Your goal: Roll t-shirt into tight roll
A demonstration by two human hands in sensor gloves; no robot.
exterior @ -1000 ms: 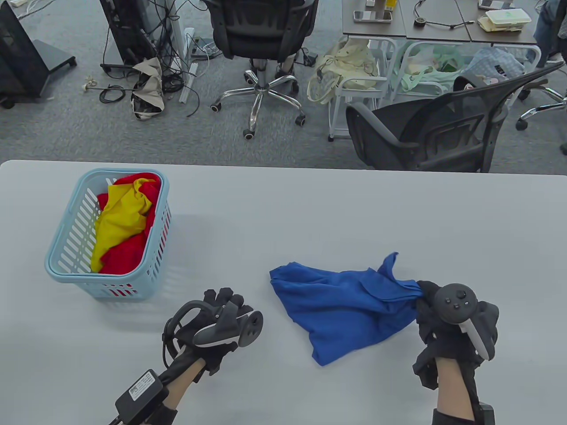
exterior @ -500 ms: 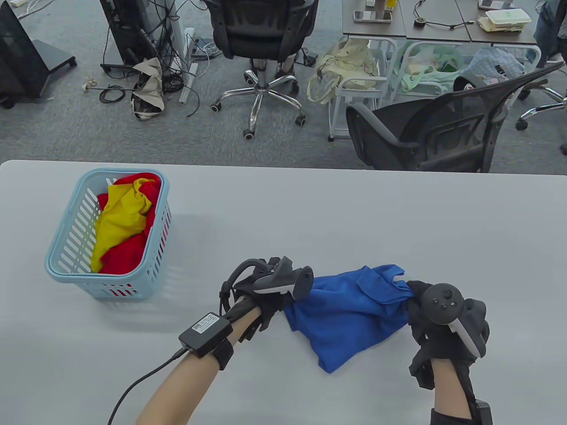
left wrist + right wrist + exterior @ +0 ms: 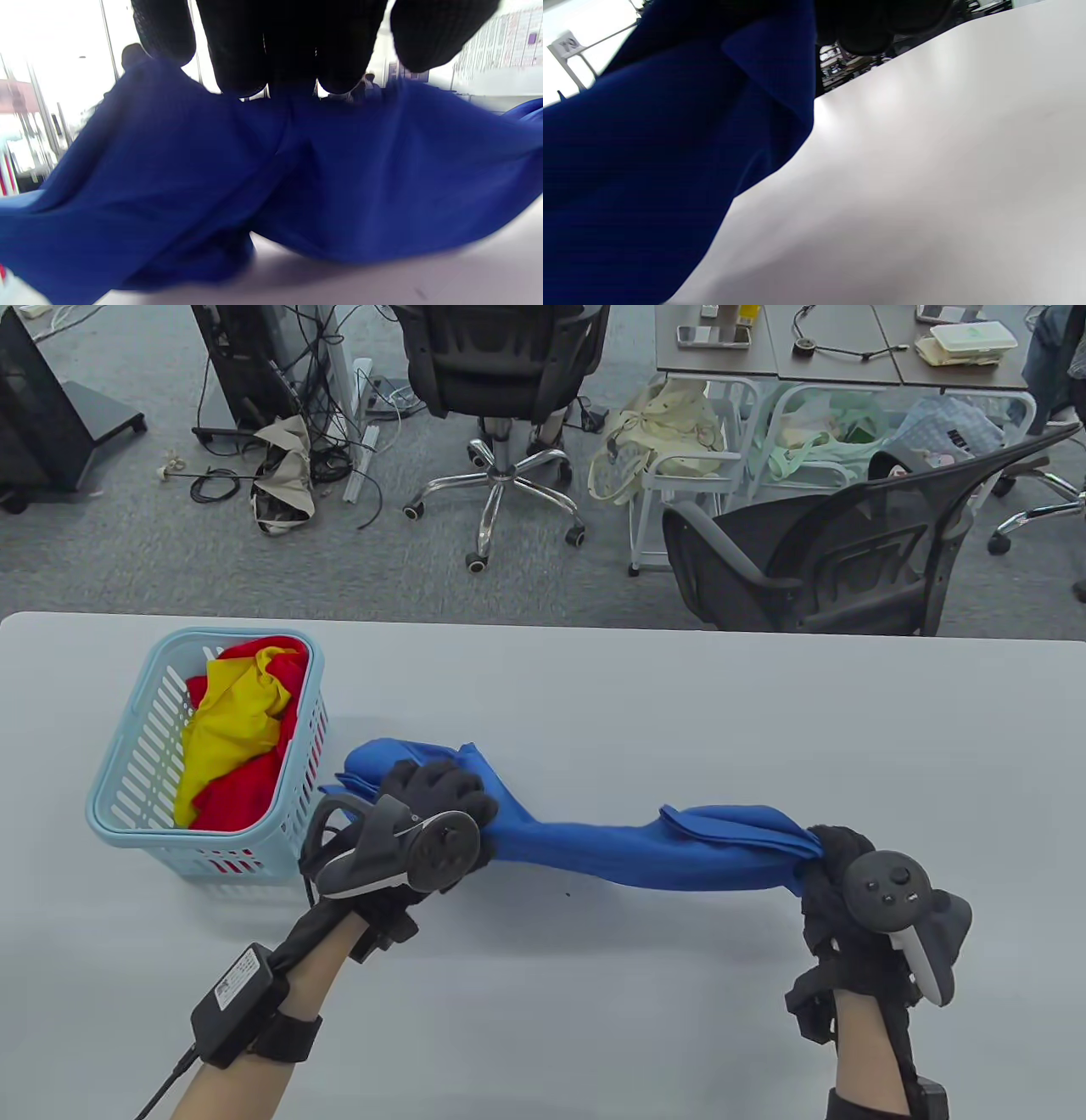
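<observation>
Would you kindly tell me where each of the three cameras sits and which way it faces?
Table view: high at the person's side of the grey table, looking down and outward; both gloved hands, left hand and right hand, stretch the blue t-shirt beside the basket.
Left wrist view: under the left wrist, facing along the fingers, low over the cloth.
Right wrist view: under the right wrist, tilted, facing bare tabletop; fingers dark at the top edge.
Shared: all three show the t-shirt and table.
</observation>
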